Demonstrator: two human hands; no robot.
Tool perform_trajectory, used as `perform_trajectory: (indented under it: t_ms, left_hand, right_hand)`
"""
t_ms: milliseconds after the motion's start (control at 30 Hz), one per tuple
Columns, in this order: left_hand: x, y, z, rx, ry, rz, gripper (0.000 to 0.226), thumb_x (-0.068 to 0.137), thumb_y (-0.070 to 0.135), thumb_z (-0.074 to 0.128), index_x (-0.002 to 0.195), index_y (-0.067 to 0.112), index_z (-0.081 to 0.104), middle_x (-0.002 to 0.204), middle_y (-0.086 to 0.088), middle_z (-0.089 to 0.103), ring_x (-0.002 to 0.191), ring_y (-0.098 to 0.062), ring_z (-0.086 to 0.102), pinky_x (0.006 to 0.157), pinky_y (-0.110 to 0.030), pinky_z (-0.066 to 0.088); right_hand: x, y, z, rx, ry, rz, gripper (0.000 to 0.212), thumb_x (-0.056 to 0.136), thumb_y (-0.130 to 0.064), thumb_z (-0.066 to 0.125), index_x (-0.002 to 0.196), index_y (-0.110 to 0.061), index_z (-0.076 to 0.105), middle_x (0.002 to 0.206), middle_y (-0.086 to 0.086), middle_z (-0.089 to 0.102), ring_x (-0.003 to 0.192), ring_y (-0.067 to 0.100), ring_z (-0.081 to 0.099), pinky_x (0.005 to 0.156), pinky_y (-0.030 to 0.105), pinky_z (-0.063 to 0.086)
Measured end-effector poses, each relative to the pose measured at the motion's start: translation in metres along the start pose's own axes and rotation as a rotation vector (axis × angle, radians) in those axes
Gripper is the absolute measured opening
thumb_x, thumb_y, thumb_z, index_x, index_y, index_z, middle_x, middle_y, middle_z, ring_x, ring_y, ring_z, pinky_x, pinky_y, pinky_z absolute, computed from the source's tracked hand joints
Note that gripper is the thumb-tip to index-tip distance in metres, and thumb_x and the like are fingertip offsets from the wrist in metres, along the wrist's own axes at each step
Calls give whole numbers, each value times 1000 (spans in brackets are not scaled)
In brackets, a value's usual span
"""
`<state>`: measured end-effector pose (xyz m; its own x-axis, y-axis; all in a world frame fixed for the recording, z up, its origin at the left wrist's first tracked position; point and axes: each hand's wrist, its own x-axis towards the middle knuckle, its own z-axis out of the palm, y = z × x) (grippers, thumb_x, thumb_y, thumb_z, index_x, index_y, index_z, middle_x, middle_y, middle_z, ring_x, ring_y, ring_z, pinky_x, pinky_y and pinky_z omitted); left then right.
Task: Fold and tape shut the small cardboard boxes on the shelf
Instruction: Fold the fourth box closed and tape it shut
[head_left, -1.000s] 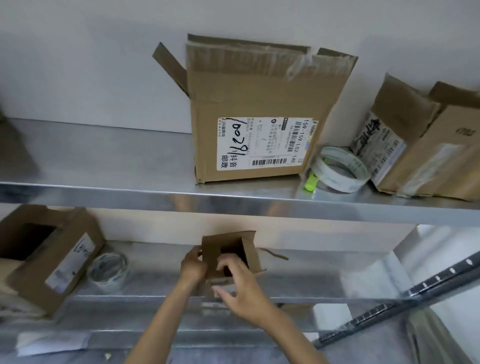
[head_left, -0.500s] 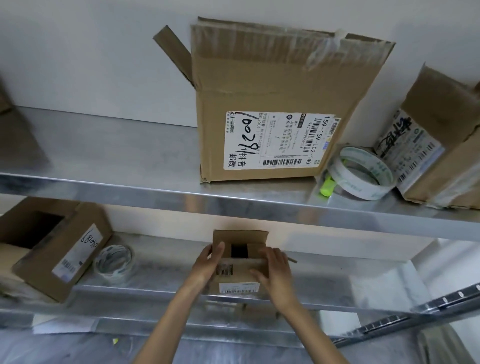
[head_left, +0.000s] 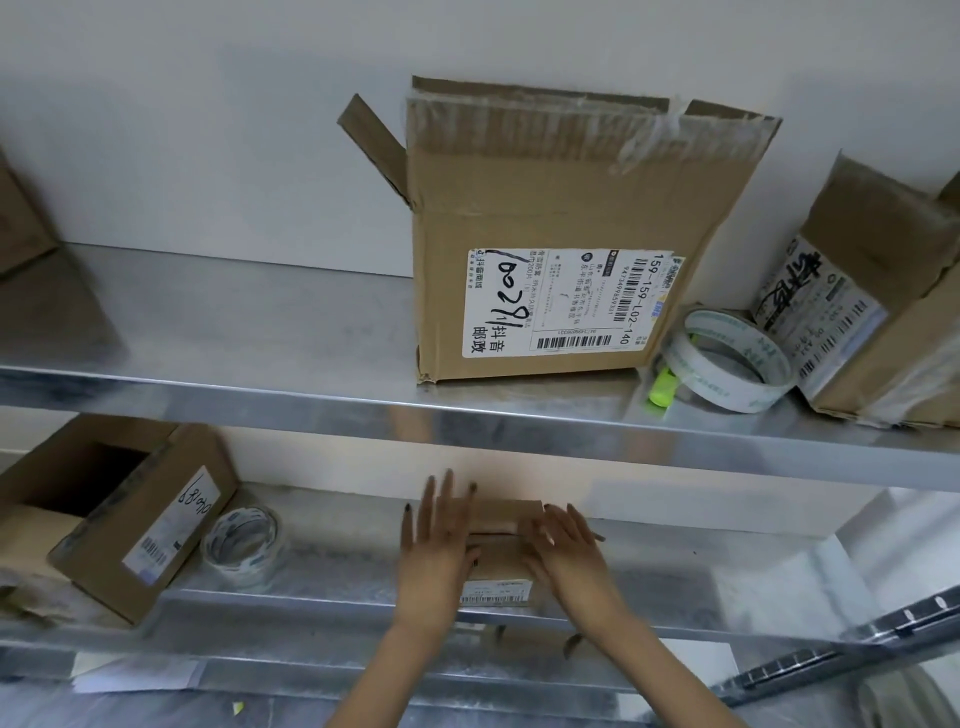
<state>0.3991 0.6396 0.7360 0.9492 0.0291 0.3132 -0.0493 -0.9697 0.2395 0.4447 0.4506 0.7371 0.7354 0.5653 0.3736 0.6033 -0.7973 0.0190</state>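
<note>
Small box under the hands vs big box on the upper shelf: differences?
The big box stands on the upper shelf, top flaps up; the small box sits on the lower shelf, flaps pressed down under the left hand and right hand.
The big box is far larger than the small box.
Both are brown cardboard with a white barcode label on the front.

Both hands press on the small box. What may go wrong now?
The tape roll lies to the left; if the left hand or right hand lifts for it, the small box may spring open.
It sits near the front edge of the lower shelf and might slide off.
</note>
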Motion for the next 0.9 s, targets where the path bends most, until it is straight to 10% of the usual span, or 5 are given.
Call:
perform_trajectory:
  t_ms: [167,333,500,633,900]
  left_hand:
    - [-8,4,10,53,-102,126,67,49,14,90,113,15,68,120,-3,65,112,-23,62,94,-48,48]
    - [3,15,-11,69,85,172,65,68,13,78,130,10,56,139,-11,51,131,-27,45,112,-49,15]
    - [16,36,-36,-4,201,258,29,86,20,49,110,19,63,116,-2,65,117,-24,57,103,-46,35]
    - [15,49,-54,-131,191,343,26,68,10,74,92,21,69,91,5,68,93,-19,64,86,-36,52]
    - [15,58,-65,-206,78,321,24,70,10,73,88,26,68,80,10,68,76,-12,64,63,-27,54]
  right_hand:
    - [-6,-7,-7,-13,-53,54,53,55,-25,91,104,-17,71,105,5,68,100,26,67,88,43,52]
    - [5,-17,-61,43,-10,129,63,70,-19,78,128,-10,57,132,12,56,118,28,57,95,41,51]
    - [9,-42,-176,254,445,-50,19,90,-4,56,102,-3,70,97,6,67,90,21,61,82,29,50]
    - [28,-19,-255,167,695,65,19,90,1,58,106,1,67,97,10,65,92,20,57,88,24,44]
    - [55,38,-271,142,372,119,39,84,-4,67,122,-13,62,105,8,63,93,28,59,80,29,45]
